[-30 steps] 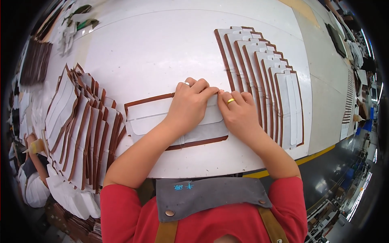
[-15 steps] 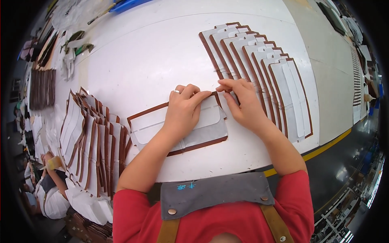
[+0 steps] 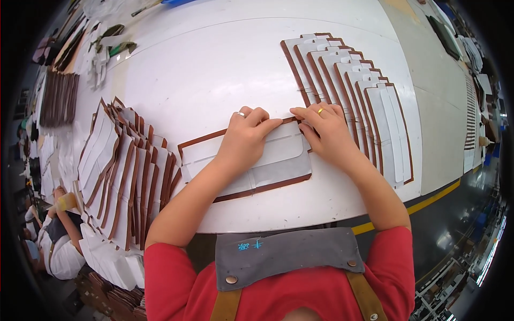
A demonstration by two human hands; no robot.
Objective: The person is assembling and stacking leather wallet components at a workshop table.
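Before me on the white table lies a flat, brown-edged panel (image 3: pixel 278 174) with white and grey backing, perhaps a wallet or bag part. Across its far edge rests my left hand (image 3: pixel 243 142), fingers curled in and thumb stretched along the brown border. At the far right corner my right hand (image 3: pixel 331 131) pinches the border between thumb and forefinger. The fingertips hide that corner. Just beyond my right hand, a fanned row of similar panels (image 3: pixel 385 128) overlaps in steps. To the left stands a loose heap of more such panels (image 3: pixel 126 176), bent and leaning together.
A stack of dark brown pieces (image 3: pixel 59 99) sits at the far left, near scraps (image 3: pixel 104 53) and a blue tray (image 3: pixel 176 2). Another person (image 3: pixel 61 246) works at the lower left. Past the table's right side runs a yellow floor line (image 3: pixel 433 198).
My right hand has closed in on the panel's far right corner. In the picture, the panel, both hands and the fanned row sit slightly farther right.
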